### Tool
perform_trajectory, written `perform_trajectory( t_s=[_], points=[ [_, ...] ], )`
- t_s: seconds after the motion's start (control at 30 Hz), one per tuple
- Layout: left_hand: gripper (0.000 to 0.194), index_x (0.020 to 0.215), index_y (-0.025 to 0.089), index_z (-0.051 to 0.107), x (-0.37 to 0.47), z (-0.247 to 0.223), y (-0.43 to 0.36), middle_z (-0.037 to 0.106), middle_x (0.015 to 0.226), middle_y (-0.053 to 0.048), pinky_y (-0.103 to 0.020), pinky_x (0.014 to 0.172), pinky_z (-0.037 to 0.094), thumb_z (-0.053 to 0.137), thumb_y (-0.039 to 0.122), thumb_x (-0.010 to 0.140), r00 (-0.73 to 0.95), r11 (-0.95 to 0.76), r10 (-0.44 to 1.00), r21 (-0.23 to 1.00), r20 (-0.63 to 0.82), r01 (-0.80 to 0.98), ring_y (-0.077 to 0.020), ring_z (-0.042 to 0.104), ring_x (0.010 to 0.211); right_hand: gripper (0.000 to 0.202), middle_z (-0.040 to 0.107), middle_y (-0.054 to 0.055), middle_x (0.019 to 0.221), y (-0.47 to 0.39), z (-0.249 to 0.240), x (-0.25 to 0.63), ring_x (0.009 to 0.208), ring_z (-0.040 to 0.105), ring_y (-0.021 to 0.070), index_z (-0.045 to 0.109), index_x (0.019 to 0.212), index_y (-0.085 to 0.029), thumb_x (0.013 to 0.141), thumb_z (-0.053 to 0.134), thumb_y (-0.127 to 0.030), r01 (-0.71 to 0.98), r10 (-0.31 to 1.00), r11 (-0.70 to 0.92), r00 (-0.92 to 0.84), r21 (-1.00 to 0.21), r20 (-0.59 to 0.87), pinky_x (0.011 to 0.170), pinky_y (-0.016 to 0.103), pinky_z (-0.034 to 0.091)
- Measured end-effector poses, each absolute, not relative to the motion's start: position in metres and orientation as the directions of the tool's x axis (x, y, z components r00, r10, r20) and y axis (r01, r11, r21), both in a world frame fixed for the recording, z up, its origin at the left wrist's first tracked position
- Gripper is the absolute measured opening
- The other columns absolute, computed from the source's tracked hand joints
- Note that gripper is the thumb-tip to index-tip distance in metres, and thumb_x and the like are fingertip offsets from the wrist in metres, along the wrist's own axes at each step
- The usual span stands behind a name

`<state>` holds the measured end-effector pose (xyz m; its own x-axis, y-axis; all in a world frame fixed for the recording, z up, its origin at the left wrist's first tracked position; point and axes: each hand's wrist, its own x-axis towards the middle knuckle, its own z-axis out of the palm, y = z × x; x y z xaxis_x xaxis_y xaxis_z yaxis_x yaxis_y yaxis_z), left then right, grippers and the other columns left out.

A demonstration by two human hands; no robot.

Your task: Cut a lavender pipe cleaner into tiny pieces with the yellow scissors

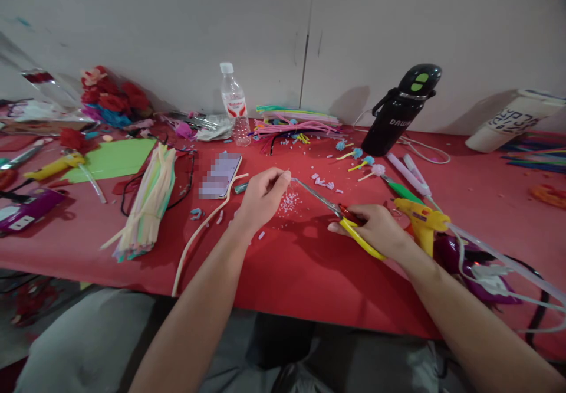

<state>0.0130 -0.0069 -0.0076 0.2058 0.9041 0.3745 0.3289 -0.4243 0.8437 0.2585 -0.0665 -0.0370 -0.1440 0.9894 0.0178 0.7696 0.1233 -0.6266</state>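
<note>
My left hand [264, 197] pinches a tiny lilac piece [294, 179], probably of pipe cleaner, mostly hidden by the fingertips. In my right hand [379, 228] is a pair of scissors [360, 239] with yellow and red handles. The blade tips point left and reach the lilac piece. Fine lilac clippings [290, 203] lie scattered on the red table [283, 275] under the tips. Several short lilac lengths [322, 183] rest just beyond the blades. Behind them are small blue and lilac fluffy balls on stems [357, 153].
A phone [221, 176], a pale strip [194, 236] and a bundle of pale strips [148, 204] lie left. A bottle [234, 107] and pipe cleaners [296, 126] stand and lie behind. At right are a black flask [395, 115], a yellow glue gun [422, 222] with cables, and a cup [515, 120].
</note>
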Motion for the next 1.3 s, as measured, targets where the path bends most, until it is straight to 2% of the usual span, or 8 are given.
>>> perform_trajectory(
  t_s=[0.2,0.47,0.8,1.03,1.3],
  points=[
    [0.033,0.068,0.016,0.051,0.0133,-0.0066,-0.0072,0.045,0.061,0.001,-0.023,0.053,0.033,0.045,0.039,0.091,0.229,-0.415,0.906,0.855,0.356,0.311,-0.0098,0.041,0.057,0.056,0.027,-0.005,0.057,-0.0661,-0.0384,0.2585,0.053,0.024,0.0084,0.037,0.057,-0.018,0.067,0.064,-0.066,0.775,0.989,0.138,-0.139,-0.616,0.046,0.044,0.023,0.02],
    [0.033,0.068,0.017,0.051,0.0119,-0.0042,-0.0074,0.044,0.062,0.001,-0.024,0.054,0.032,0.046,0.04,0.09,0.246,-0.414,0.904,0.858,0.349,0.303,-0.0104,0.04,0.057,0.053,0.025,-0.004,0.058,-0.0662,-0.0433,0.2605,0.054,0.023,0.0082,0.037,0.057,-0.018,0.069,0.065,-0.062,0.764,0.989,0.141,-0.133,-0.63,0.06,0.043,0.023,0.018],
    [0.033,0.068,0.016,0.05,0.0125,-0.0039,-0.0084,0.042,0.06,0.002,-0.023,0.052,0.031,0.046,0.039,0.09,0.261,-0.427,0.898,0.848,0.356,0.313,-0.0096,0.037,0.055,0.058,0.026,-0.005,0.056,-0.0664,-0.0388,0.2592,0.054,0.023,0.0086,0.034,0.056,-0.019,0.066,0.064,-0.067,0.765,0.989,0.124,-0.143,-0.632,0.02,0.044,0.022,0.02],
    [0.034,0.066,0.017,0.045,0.0116,-0.0048,-0.0066,0.041,0.06,0.002,-0.025,0.055,0.03,0.042,0.038,0.092,0.275,-0.421,0.899,0.841,0.339,0.339,-0.0102,0.038,0.057,0.051,0.027,-0.004,0.059,-0.0677,-0.0398,0.2589,0.055,0.024,0.0084,0.042,0.059,-0.017,0.069,0.065,-0.061,0.749,0.99,0.133,-0.137,-0.649,0.044,0.044,0.022,0.021],
    [0.035,0.065,0.018,0.043,0.0123,-0.004,-0.008,0.041,0.059,0.002,-0.025,0.054,0.03,0.04,0.04,0.092,0.285,-0.395,0.908,0.857,0.308,0.331,-0.0108,0.038,0.056,0.055,0.026,-0.005,0.057,-0.0671,-0.0378,0.2567,0.054,0.023,0.0079,0.037,0.057,-0.018,0.068,0.066,-0.063,0.743,0.987,0.147,-0.155,-0.653,0.045,0.043,0.022,0.02]
  ],
)
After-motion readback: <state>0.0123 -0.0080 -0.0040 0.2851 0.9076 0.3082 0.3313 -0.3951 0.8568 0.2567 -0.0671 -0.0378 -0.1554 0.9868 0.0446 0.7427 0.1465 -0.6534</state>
